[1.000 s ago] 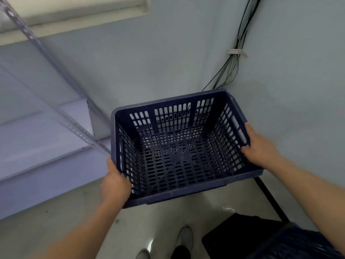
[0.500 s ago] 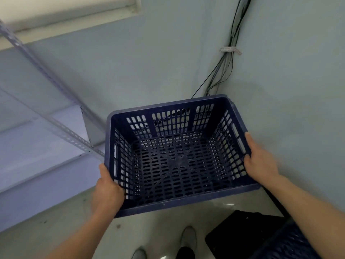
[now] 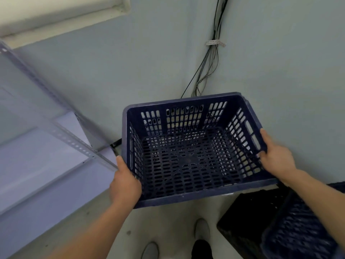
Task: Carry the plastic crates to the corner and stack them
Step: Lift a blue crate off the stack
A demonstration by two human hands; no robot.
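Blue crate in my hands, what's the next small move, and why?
Probably lower it straight down, level, into the corner. The blue crate is held above the floor, left hand and right hand each with a grip on a side rim, its far edge near the corner where the cables run down.

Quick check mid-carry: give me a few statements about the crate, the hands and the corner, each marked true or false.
1. The left hand and right hand grip opposite sides of the blue crate. True.
2. The blue crate carries bottles. False: it is empty.
3. Cables run down the wall corner behind the crate. True.
4. The metal shelf is on the person's right. False: it is on the left.
5. No other crate is in view. False: a second blue crate and a black crate show at lower right.
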